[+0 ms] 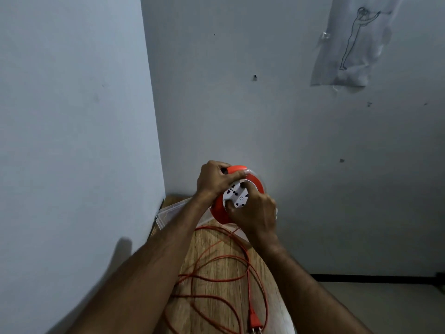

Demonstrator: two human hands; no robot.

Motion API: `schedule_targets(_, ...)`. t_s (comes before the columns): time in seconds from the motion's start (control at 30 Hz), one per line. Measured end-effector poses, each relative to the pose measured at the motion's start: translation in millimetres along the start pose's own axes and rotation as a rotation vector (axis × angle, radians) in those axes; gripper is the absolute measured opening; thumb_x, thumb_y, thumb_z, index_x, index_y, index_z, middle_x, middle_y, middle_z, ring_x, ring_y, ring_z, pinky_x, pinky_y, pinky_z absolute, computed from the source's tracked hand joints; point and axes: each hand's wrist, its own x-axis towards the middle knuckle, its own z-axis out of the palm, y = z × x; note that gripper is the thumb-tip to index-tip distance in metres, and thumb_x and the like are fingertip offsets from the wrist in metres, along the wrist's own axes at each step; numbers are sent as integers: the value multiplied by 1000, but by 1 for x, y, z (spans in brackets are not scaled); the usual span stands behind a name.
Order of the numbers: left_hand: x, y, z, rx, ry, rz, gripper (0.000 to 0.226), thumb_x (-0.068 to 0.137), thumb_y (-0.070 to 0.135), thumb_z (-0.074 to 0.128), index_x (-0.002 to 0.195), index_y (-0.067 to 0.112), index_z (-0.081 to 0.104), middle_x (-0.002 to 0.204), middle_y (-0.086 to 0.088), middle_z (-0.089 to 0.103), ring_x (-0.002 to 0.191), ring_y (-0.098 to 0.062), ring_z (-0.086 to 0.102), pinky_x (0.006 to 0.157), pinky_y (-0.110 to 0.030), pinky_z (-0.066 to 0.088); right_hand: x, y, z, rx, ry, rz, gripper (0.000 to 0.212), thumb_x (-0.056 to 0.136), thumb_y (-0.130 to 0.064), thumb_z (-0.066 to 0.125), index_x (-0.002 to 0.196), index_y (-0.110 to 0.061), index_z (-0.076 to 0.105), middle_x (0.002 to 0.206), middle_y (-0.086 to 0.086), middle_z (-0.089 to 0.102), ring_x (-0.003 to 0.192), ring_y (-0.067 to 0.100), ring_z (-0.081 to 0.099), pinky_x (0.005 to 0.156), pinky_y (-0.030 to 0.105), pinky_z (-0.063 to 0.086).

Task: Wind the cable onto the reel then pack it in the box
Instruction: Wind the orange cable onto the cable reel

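I hold an orange cable reel [255,183] with a white socket face [237,195] above the far end of a wooden table [216,247]. My left hand [214,179] grips the reel's orange handle at its top. My right hand [255,210] has its fingers curled onto the white socket face. Orange cable [225,277] lies in loose loops across the table below the reel. Its plug [326,322] rests near the front edge. A clear plastic box [168,212] sits under my left forearm, partly hidden.
The table stands in a corner, with grey walls [72,116] to the left and behind. A plastic sheet with a line drawing [354,44] hangs on the back wall. Floor and a dark skirting line [373,278] show at the right.
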Motion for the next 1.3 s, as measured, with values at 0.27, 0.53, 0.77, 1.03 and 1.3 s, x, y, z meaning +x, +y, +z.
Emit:
schedule_targets(0.27, -1, -2, 5, 51, 56, 37, 49, 71, 67, 79, 78, 18, 79, 72, 5, 75, 65, -7, 71, 67, -40, 63, 13, -21, 22, 745, 70, 1073, 61, 77, -56, 82, 113, -7, 69, 98, 7, 76, 84, 23, 76, 75, 44, 65)
schedule_targets(0.53, 0, -4, -1, -99, 66, -81, 43, 77, 51, 83, 55, 20, 64, 43, 14, 56, 42, -3, 54, 51, -22, 44, -4, -26, -6, 331, 217, 549, 28, 88, -33, 78, 100, -12, 65, 89, 0, 70, 77, 13, 69, 61, 22, 57)
schedule_targets(0.77, 6, -7, -6, -47, 17, 6, 46, 75, 58, 82, 72, 12, 76, 63, 0, 72, 59, -16, 70, 61, -32, 59, -1, 7, -9, -318, -145, -439, 47, 76, -14, 78, 120, -13, 64, 127, 19, 62, 119, 37, 61, 94, 54, 52)
schedule_targets(1.03, 12, 3, -15, 17, -127, 14, 45, 68, 65, 83, 70, 21, 75, 63, 8, 70, 62, -12, 71, 65, -33, 59, 9, 20, -28, -426, -280, -722, 53, 72, -26, 89, 120, -28, 68, 143, 15, 46, 132, 34, 50, 107, 58, 39)
schedule_targets(1.3, 13, 12, -17, 148, -236, 113, 47, 69, 64, 82, 86, 21, 81, 75, 10, 75, 71, -8, 73, 76, -41, 64, 6, 16, -17, -405, -208, -658, 46, 85, -44, 49, 121, -26, 71, 124, 19, 59, 111, 35, 62, 95, 52, 47)
